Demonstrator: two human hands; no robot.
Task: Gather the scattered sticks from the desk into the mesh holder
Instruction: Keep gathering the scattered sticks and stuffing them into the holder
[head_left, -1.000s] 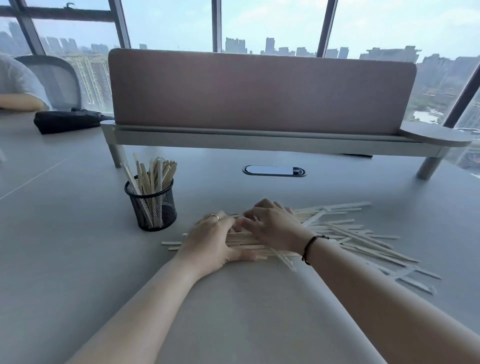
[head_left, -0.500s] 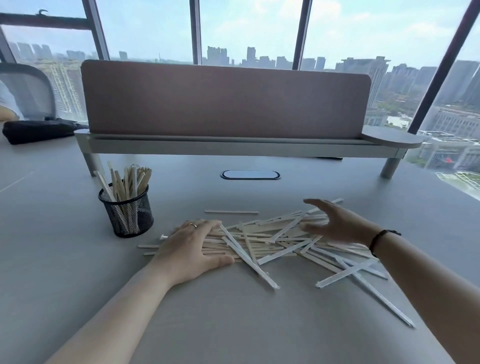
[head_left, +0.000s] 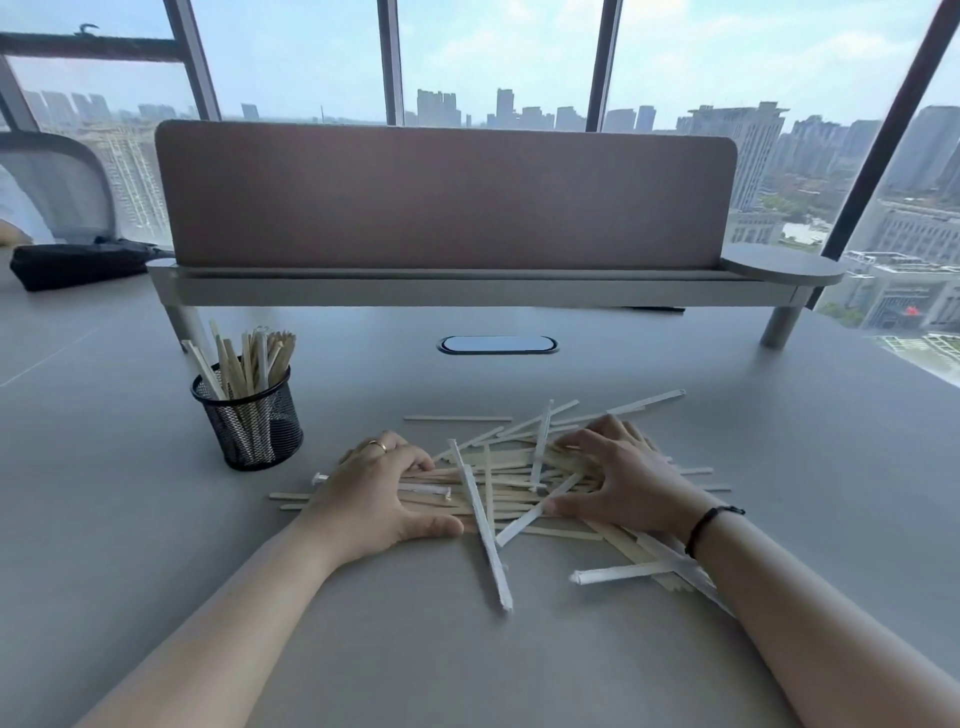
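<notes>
Bare desk (head_left: 467, 665) before mesh holder (head_left: 249, 415)

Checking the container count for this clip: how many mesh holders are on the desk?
1. The mesh holder stands upright on the desk, left of the left hand, already part-filled with sticks. None hidden, as far as visible.

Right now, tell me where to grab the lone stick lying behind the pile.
Pinch the lone stick near its middle, coming straight down from above. It lies flat on the desk, crosswise, apart from the pile, so both long edges look free. The right hand looks nearer.
</notes>
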